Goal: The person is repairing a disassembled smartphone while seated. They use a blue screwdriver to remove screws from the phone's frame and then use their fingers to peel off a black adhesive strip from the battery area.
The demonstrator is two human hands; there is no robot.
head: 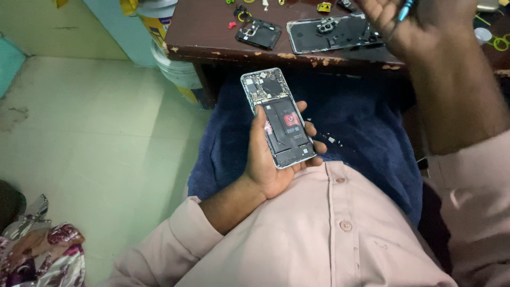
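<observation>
At the far left, a crumpled patterned cloth [40,250] lies on the pale green floor [101,149]. Further right and farther off, white plastic buckets [172,66] stand against the edge of a dark, chipped wooden surface [207,26].

The left hand [273,159] holds an opened smartphone [278,117] over the lap, above dark blue trousers [366,133], near the person and just below the surface's edge. The hand is cupped under the phone, thumb pressed along the left rim and fingertips curled over the right rim, so the grip is on the frame alone. The back is off: circuit board at the far end, a black battery with a red label in the middle. It looks light and stiff, but the exposed board and battery seem fragile. Holding it by the metal side edges, as now, looks the safest way; the smooth frame could slip if the hand loosens. A few small light flecks [330,139] lie on the trousers just to the right of the phone.

On the surface, beyond the phone, rest a small black inner cover [258,33] and, to its right, a removed back panel [326,33] with its camera section showing.

At the far right, the right hand [411,24] is raised over the surface, fingers loosely closed around a thin blue-handled tool [406,9]; the tip is out of view. A yellow-green ring [500,42] lies at the right edge.
</observation>
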